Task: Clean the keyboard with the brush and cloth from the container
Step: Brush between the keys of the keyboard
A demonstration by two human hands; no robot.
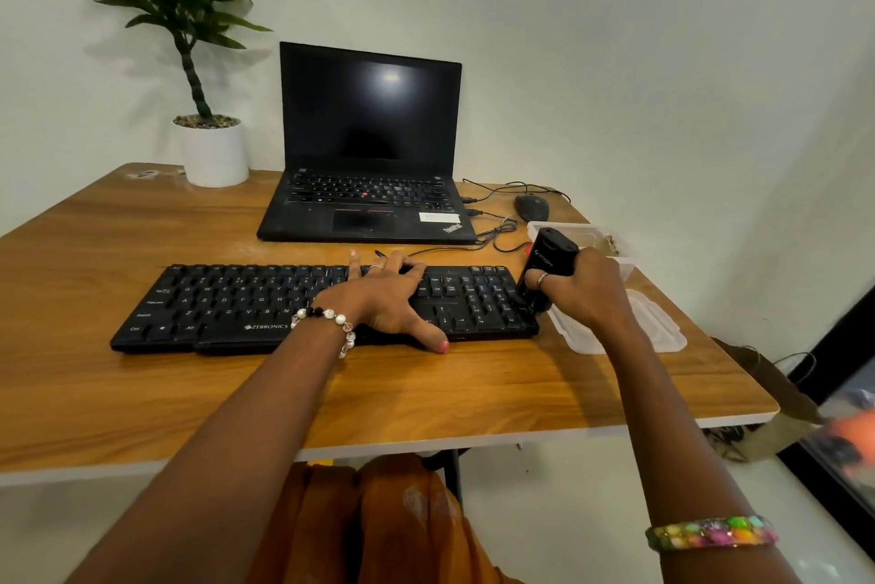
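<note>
On the wooden table (142,242), left hand (388,294) flat on keyboard (236,304); right hand (584,290) grips brush (544,259).

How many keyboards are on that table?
2: a separate black keyboard under the left hand, and the laptop's built-in one behind it.

The black keyboard (326,306) lies flat on the worktop (142,252) under the left fingers (379,268). The black brush (544,271) stands tilted in the right fingers (540,278), its lower end at the keyboard's right edge. Just behind them sits the clear container (601,242), open.
</note>
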